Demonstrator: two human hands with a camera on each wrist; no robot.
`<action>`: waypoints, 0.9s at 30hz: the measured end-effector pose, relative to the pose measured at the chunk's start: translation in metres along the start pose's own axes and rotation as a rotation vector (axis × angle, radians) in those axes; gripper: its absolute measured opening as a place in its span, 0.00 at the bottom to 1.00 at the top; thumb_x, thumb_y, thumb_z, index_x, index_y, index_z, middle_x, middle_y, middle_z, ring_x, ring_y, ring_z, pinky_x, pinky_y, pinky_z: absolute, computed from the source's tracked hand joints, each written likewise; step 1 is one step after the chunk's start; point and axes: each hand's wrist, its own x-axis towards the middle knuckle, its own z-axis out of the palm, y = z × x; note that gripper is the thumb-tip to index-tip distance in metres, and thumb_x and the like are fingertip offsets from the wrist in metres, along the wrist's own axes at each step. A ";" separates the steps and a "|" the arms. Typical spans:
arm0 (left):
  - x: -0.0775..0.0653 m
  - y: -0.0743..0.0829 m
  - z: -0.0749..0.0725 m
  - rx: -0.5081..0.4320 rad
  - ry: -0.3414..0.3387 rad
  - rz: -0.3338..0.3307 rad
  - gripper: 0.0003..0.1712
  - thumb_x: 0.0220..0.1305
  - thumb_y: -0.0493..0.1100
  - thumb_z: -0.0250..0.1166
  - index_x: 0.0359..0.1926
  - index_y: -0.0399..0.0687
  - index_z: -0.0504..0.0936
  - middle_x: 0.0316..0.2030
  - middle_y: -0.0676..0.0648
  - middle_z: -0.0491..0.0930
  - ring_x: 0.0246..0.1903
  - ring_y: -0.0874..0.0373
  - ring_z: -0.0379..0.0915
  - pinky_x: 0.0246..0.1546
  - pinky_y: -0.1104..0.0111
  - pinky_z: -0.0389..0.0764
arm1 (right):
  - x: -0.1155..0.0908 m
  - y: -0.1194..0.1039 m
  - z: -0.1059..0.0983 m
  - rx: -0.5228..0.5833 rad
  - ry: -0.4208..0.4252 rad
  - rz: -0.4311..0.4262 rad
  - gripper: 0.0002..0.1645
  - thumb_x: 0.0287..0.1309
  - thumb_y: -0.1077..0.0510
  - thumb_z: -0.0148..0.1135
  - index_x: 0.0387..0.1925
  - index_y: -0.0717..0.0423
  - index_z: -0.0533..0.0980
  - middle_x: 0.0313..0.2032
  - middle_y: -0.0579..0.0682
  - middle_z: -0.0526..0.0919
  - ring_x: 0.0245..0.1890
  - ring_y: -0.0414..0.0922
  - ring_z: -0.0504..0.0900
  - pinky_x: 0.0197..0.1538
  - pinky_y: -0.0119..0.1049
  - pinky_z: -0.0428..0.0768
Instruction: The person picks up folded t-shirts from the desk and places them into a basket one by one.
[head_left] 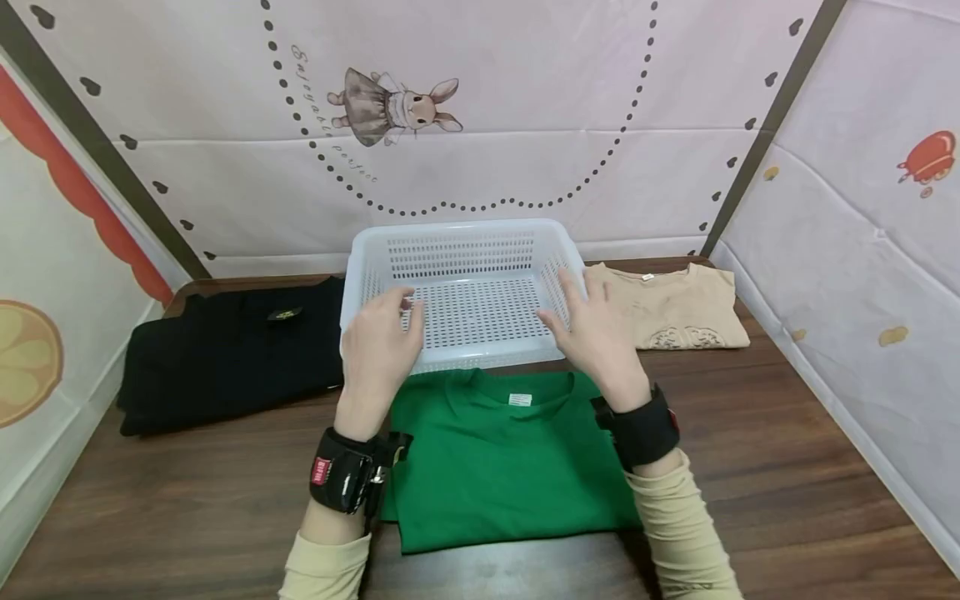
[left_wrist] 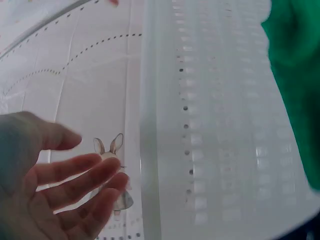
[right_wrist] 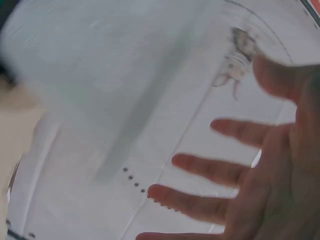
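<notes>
A white perforated plastic basket (head_left: 457, 358) stands at the back of the table, with nothing inside it. Over its left end is my left hand (head_left: 381, 337), fingers loosely bent and holding nothing. My right hand (head_left: 596, 333) hovers by the basket's right end with its fingers spread, as the right wrist view also shows. Just in front of the basket lies a green T-shirt (head_left: 510, 467), spread flat with its collar and white label toward the basket. Both forearms reach past the shirt's sides.
A folded black garment (head_left: 232, 358) lies left of the basket. To the right is a folded beige top (head_left: 675, 308) with a lace-like pattern. Printed cloth walls (head_left: 480, 167) rise behind and at both sides of the brown wooden table (head_left: 787, 467).
</notes>
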 end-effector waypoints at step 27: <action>-0.058 -0.036 0.005 0.064 -0.802 -0.332 0.33 0.66 0.60 0.55 0.10 0.51 0.58 0.10 0.54 0.52 0.11 0.61 0.51 0.14 0.73 0.54 | -0.048 0.086 0.020 -0.041 -0.589 0.342 0.30 0.65 0.34 0.47 0.18 0.52 0.64 0.17 0.47 0.58 0.18 0.43 0.62 0.23 0.35 0.61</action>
